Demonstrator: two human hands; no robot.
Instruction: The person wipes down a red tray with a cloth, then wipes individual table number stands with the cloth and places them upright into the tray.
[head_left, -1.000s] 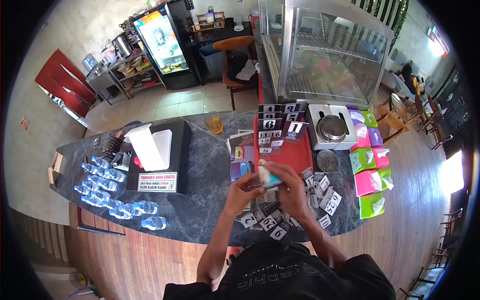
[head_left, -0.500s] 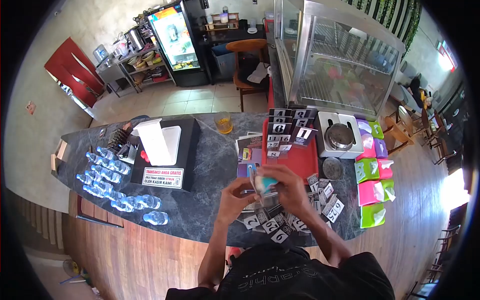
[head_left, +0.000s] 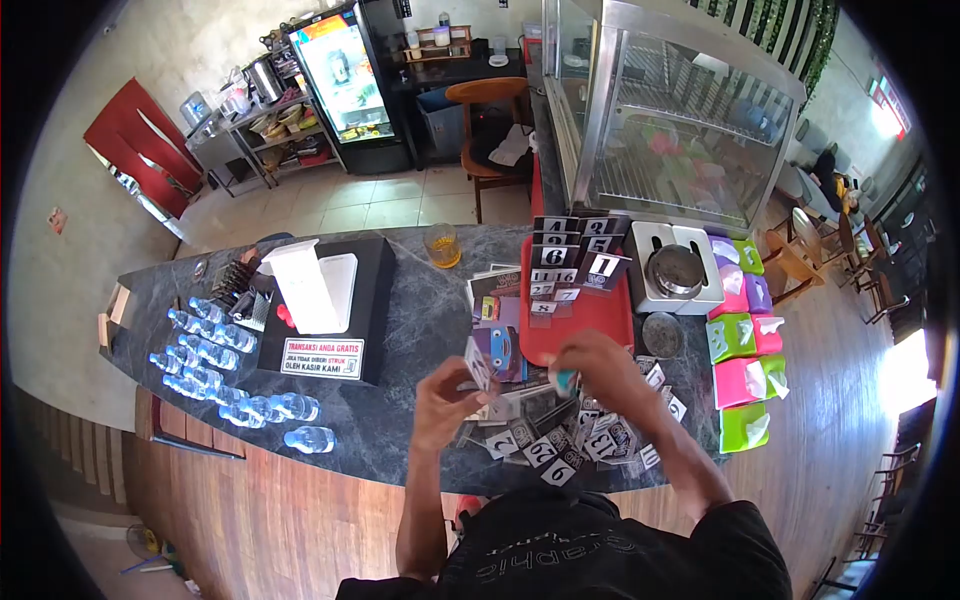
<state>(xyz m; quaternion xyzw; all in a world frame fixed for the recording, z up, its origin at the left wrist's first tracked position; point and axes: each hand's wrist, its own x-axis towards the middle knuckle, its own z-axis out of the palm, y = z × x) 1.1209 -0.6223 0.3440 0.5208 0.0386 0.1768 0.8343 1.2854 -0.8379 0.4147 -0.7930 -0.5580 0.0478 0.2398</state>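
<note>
My left hand (head_left: 440, 405) holds a small number stand (head_left: 478, 364) upright by its lower part, above the dark counter (head_left: 405, 330). To its right, my right hand (head_left: 598, 368) is closed around a white and teal item (head_left: 564, 381), perhaps a cloth, mostly covered by the fingers. Below both hands lies a loose pile of black and white number cards (head_left: 541, 451). Beyond my right hand, a red tray (head_left: 615, 325) carries standing number signs (head_left: 603, 266) in rows. A blue and purple printed sheet (head_left: 499, 345) lies between the tray and my left hand.
Small water bottles (head_left: 309, 439) and a black stand with a white device (head_left: 340, 290) are on the left. An amber glass (head_left: 442, 246) stands at the back edge. A stove (head_left: 700, 290), ashtray (head_left: 663, 335) and tissue boxes (head_left: 742, 427) are on the right, below a glass cabinet (head_left: 680, 140).
My hands have moved apart. The left has shifted left with the number stand, and the right has drawn away to the right with the white and teal item.
</note>
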